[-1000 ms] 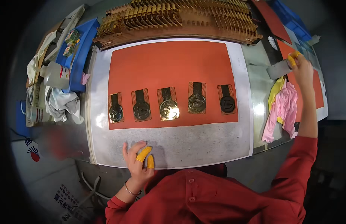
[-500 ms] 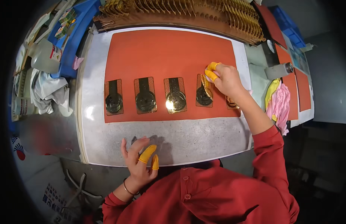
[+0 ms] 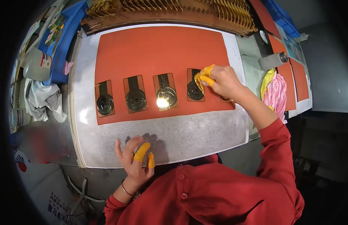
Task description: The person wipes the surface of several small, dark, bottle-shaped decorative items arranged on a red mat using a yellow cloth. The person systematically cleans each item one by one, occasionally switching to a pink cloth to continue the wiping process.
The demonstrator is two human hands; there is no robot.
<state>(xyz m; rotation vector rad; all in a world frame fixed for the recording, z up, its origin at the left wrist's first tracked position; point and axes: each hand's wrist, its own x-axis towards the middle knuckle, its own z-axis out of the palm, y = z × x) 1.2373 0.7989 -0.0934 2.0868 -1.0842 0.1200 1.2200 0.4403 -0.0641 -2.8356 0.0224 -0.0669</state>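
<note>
Five medal cards sit on the orange mat (image 3: 159,48); right hand (image 3: 222,80) pinches a small yellow pad at the fourth card (image 3: 195,85), risk: a hard wipe slides it, left hand (image 3: 134,159) flat, empty.

Metal workbench (image 3: 42,138) carries white board (image 3: 174,138), rags (image 3: 41,99), pink cloth (image 3: 277,93), blue trays (image 3: 63,48).

Your right hand (image 3: 223,80) covers most of the fifth medal card (image 3: 225,99); the rack (image 3: 174,9) runs off the top edge.

Medals (image 3: 164,93) in row on mat (image 3: 159,48)
</note>
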